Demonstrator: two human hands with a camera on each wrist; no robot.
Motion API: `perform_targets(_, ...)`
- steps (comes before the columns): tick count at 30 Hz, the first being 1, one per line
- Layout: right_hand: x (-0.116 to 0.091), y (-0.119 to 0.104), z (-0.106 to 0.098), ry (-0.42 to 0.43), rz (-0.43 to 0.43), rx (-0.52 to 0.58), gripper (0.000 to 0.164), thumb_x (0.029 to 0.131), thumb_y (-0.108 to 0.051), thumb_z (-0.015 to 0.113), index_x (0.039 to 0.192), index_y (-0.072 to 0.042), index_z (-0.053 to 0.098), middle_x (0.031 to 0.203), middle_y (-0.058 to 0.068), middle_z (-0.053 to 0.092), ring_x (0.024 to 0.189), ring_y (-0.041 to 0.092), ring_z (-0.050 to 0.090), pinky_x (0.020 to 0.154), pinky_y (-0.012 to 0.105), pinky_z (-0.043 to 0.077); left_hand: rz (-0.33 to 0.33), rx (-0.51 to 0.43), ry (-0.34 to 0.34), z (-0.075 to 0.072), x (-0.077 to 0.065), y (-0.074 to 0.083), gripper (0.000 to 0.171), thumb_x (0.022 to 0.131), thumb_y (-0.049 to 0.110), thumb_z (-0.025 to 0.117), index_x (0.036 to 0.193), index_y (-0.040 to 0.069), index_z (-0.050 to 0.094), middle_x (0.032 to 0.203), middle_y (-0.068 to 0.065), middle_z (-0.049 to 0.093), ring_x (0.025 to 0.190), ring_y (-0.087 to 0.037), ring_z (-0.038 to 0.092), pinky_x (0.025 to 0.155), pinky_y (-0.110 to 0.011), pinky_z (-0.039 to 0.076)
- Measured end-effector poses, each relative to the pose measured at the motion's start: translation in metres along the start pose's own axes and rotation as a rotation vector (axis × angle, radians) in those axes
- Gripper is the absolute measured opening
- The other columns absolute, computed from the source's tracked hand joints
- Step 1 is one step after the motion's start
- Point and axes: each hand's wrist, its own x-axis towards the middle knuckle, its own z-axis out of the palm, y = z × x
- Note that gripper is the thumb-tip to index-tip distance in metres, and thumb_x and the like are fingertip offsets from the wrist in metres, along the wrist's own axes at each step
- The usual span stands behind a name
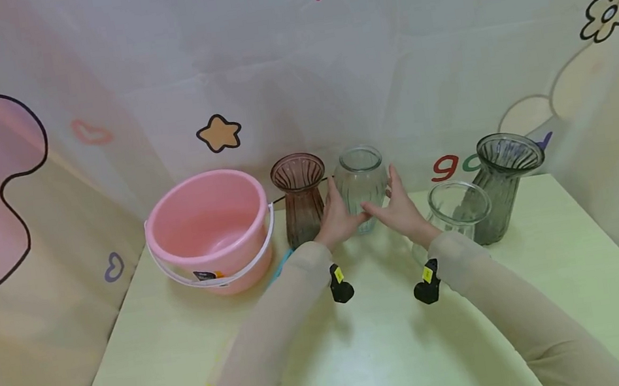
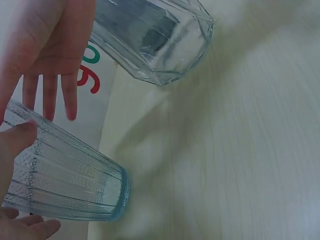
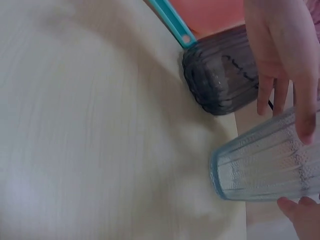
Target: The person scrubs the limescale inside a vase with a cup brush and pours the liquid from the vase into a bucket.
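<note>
A clear ribbed glass vase (image 1: 365,188) stands at the back middle, with both hands about its sides. My left hand (image 1: 339,218) is at its left, the thumb across the front; in the right wrist view that thumb overlaps the glass while the straight fingers (image 3: 265,92) show a gap from it. To the right, my right hand (image 1: 401,210) has its thumb toward the front and its fingers raised beside the glass. Those fingers (image 2: 69,97) look straight in the left wrist view. The vase's bluish base (image 2: 122,192) is unobstructed.
A reddish-brown glass vase (image 1: 302,204) stands left of the clear one, beside a pink bucket (image 1: 210,246) with a white handle. A turquoise handle (image 3: 172,22) lies between them. At right are a rounded clear glass vase (image 1: 452,219) and a grey flared vase (image 1: 500,199). A printed curtain hangs behind.
</note>
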Motion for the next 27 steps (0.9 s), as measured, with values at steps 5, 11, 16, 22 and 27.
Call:
perform_targets(5,-0.005,-0.001,0.005,0.022,-0.001,-0.008,0.097,0.085,-0.034,0.062,0.147,-0.013,-0.011,0.147,0.021,0.015,0.128,0.040,0.033,0.095,0.046,0.042,-0.038,0.000,0.049,0.001,-0.006,0.005,0.106,0.076,0.031,0.073,0.147,0.010,-0.001,0.148,-0.019,0.022,0.133,-0.032,0.032,0.102,-0.046,0.034)
perform_targets(11,-0.021,-0.004,0.004,-0.003,-0.005,-0.018,0.094,0.086,-0.036,0.060,0.147,-0.009,-0.006,0.143,0.023,0.016,0.124,0.037,0.037,0.095,0.044,0.043,-0.046,0.019,0.075,0.000,-0.022,0.007,0.102,0.075,0.036,0.073,0.146,0.007,0.006,0.147,-0.021,0.024,0.128,-0.035,0.037,0.100,-0.047,0.036)
perform_targets(16,-0.032,-0.001,-0.003,-0.047,-0.035,-0.044,0.090,0.086,-0.036,0.060,0.148,-0.015,-0.001,0.143,0.022,0.016,0.127,0.039,0.033,0.089,0.048,0.045,-0.030,0.023,0.078,0.002,-0.035,0.003,0.101,0.072,0.042,0.073,0.145,0.010,0.012,0.144,-0.017,0.031,0.124,-0.035,0.043,0.096,-0.048,0.040)
perform_targets(22,-0.047,-0.011,-0.008,-0.173,-0.058,0.095,0.093,0.087,-0.025,0.062,0.147,-0.020,-0.008,0.151,0.018,0.001,0.134,0.047,0.016,0.098,0.061,0.031,0.031,0.064,0.070,-0.001,-0.048,-0.004,0.101,0.068,0.048,0.075,0.144,0.014,0.018,0.139,-0.011,0.039,0.118,-0.032,0.048,0.090,-0.049,0.044)
perform_targets(27,-0.064,-0.016,-0.009,-0.236,-0.083,0.097,0.098,0.086,-0.019,0.063,0.146,-0.018,-0.014,0.152,0.016,0.001,0.137,0.042,0.014,0.104,0.058,0.024,0.095,0.071,0.042,-0.012,-0.063,-0.008,0.097,0.065,0.048,0.077,0.141,0.017,0.025,0.135,-0.007,0.045,0.117,-0.028,0.049,0.089,-0.049,0.044)
